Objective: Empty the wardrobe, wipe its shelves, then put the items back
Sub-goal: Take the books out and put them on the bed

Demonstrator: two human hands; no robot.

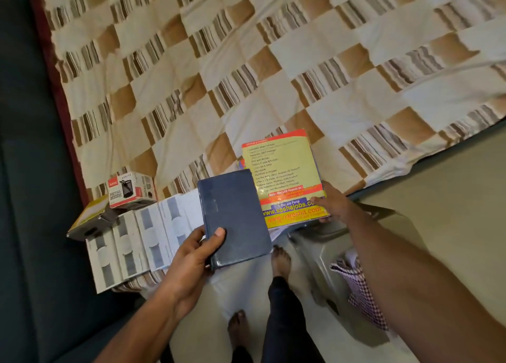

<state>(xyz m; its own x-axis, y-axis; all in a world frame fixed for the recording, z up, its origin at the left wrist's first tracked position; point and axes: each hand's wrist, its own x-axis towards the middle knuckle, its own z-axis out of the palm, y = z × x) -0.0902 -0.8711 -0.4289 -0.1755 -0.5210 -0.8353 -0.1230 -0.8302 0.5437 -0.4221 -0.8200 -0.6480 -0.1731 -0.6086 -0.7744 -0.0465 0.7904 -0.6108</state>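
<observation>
Your left hand (191, 256) holds a hardbound book (232, 220) out over the floor (451, 198), just left of the printed booklet (284, 176) that your right hand (328, 206) holds by its near right corner; the book's right edge overlaps the booklet's left side; behind both spreads the bed (273, 61), filling the far and upper part of the view; on the bed's near left corner lies a row of overlapping sheets (137, 239), left of your left hand; behind them sits a small box (131, 190), with a flat carton (87, 220) just to its left; a stool (328, 253) stands under your right forearm, a cloth (361, 288) on its right side; your feet (280, 261) stand between the sheets and the stool.
</observation>
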